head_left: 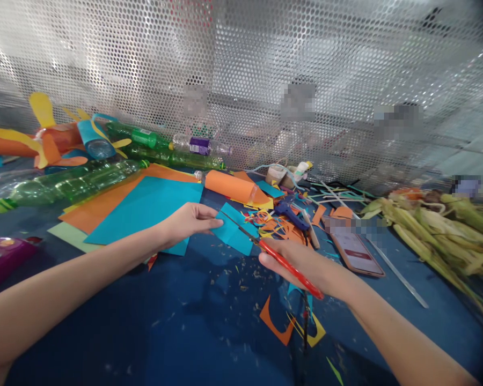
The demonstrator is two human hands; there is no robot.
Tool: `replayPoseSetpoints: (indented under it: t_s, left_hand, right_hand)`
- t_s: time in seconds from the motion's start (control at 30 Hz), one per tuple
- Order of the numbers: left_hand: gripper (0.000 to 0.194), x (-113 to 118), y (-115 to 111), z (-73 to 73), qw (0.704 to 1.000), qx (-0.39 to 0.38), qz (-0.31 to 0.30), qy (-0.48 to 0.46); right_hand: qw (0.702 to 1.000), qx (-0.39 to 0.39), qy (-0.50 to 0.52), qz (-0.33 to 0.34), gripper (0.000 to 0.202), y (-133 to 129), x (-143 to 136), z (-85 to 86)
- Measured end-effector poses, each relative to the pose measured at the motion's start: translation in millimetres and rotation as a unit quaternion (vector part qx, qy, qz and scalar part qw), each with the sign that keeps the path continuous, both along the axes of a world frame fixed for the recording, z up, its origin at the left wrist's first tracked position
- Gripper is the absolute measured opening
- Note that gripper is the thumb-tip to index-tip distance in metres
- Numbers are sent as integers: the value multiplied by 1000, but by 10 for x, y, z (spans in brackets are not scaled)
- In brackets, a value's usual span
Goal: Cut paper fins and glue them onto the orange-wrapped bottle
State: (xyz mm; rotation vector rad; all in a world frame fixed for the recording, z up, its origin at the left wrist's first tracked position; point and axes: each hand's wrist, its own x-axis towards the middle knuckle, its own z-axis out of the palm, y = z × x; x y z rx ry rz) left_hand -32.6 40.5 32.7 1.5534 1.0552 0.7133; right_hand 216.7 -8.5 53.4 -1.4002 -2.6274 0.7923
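Observation:
My left hand (191, 220) pinches the left edge of a small piece of blue paper (231, 238), held up above the table. In my right hand (293, 262) is a pair of scissors (292, 268) with red handles. Their dark blades lie across the blue paper, pointing toward my left fingers. Whether the blades are cutting into it, I cannot tell. Behind my left hand lies a larger blue sheet (140, 206) on top of orange sheets (80, 217). Coloured paper scraps (271, 225) are heaped just beyond my right hand.
A bottle wrapped in orange paper (229, 185), a blue glue gun (292, 214) and a phone (356, 249) lie beyond my hands. Green plastic bottles (80, 179) are at left, near a purple tool (8, 260). Corn husks (434, 236) lie right; a perforated metal screen (249, 69) stands behind.

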Motion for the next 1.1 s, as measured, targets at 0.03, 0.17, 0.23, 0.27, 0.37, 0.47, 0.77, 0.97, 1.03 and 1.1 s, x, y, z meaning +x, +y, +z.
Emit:
replayPoseSetpoints:
  t_s: [0.03, 0.17, 0.23, 0.27, 0.37, 0.47, 0.77, 0.97, 1.03, 1.1]
  left_hand:
    - [25, -2, 8, -10, 1000, -3, 2, -1]
    - [25, -16, 38, -48, 1000, -11, 9, -3]
    - [24, -23, 45, -52, 1000, -17, 11, -3]
    - [24, -27, 47, -51, 1000, -21, 11, -3]
    - [22, -38, 51, -43, 999, -36, 0, -9]
    - [22, -49, 64, -55, 998, -50, -11, -26]
    - [21, -76, 118, -117, 996, -66, -22, -49]
    - [21, -98, 152, -177, 997, -66, -25, -36]
    - [22, -102, 161, -190, 997, -62, -34, -33]
    - [24, -103, 165, -195, 997, -62, -37, -31]
  right_hand:
    - [1000, 1, -1, -1, 38, 7, -1, -12]
    - [1000, 12, -4, -15, 36, 42, 1, -81]
    - [1000, 16, -1, -24, 38, 53, 3, -111]
    - [999, 18, 3, -28, 39, 57, 3, -121]
    - [999, 23, 22, -37, 41, 63, -2, -138]
    - [998, 22, 31, -40, 43, 78, -14, -155]
    - [998, 37, 31, -37, 46, 149, -19, -274]
    - [998, 38, 22, -44, 48, 130, -99, -261]
    - [998, 38, 23, -48, 47, 126, -113, -262]
    - [998, 40, 18, -53, 47, 121, -112, -261]
